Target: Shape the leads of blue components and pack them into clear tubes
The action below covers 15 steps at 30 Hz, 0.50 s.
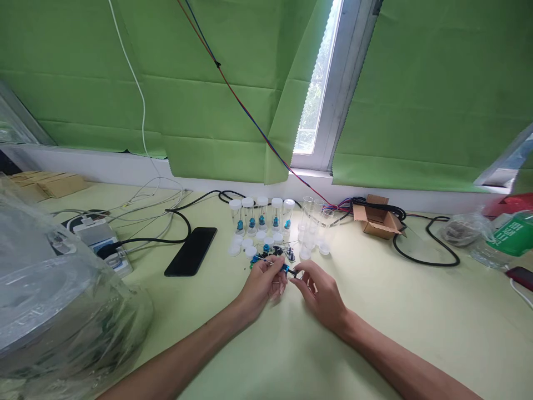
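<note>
Between my two hands is a small blue-and-black part (286,269) with thin metal wire or rod near it. My left hand (263,280) pinches its blue end between thumb and fingers. At the black end, the thumb and fingertips of my right hand (320,290) close on the part. Just beyond my hands lies a loose group of small blue and black parts (266,250) with thin rods. White round caps (250,251) are scattered beside them. Behind stand several clear capped tubes (262,214) with blue parts inside, and uncapped clear tubes (307,214) to their right.
A black phone (190,251) lies left of the parts. Further left are a power strip (110,250) with cables and a bulky plastic-wrapped object (62,300). An open cardboard box (377,218), a black cable (428,264) and a clear bottle with a green label (510,236) are on the right.
</note>
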Tool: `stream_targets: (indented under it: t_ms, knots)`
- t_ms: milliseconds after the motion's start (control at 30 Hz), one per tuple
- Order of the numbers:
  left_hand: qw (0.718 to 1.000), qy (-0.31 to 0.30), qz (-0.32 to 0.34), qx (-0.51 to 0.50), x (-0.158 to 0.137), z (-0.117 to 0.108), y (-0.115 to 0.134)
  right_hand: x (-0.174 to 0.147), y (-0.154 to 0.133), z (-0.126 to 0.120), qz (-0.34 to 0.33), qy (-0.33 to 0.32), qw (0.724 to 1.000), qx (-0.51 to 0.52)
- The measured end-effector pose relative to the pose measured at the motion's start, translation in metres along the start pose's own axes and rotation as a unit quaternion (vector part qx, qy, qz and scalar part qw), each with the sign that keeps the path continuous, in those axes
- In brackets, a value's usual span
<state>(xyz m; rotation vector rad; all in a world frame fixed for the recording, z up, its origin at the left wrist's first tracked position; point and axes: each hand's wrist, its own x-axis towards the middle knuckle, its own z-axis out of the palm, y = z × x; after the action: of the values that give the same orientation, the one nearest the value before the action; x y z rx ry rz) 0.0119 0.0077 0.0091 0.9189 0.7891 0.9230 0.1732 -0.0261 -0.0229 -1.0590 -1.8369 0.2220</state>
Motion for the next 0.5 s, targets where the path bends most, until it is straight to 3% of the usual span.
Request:
stream_targets:
  t_ms: [500]
  knots:
    - [0.999, -0.017, 0.027, 0.01, 0.0006, -0.0016, -0.0028, 0.0009, 0.0002, -0.0002, 0.008, 0.004, 1.0, 0.019]
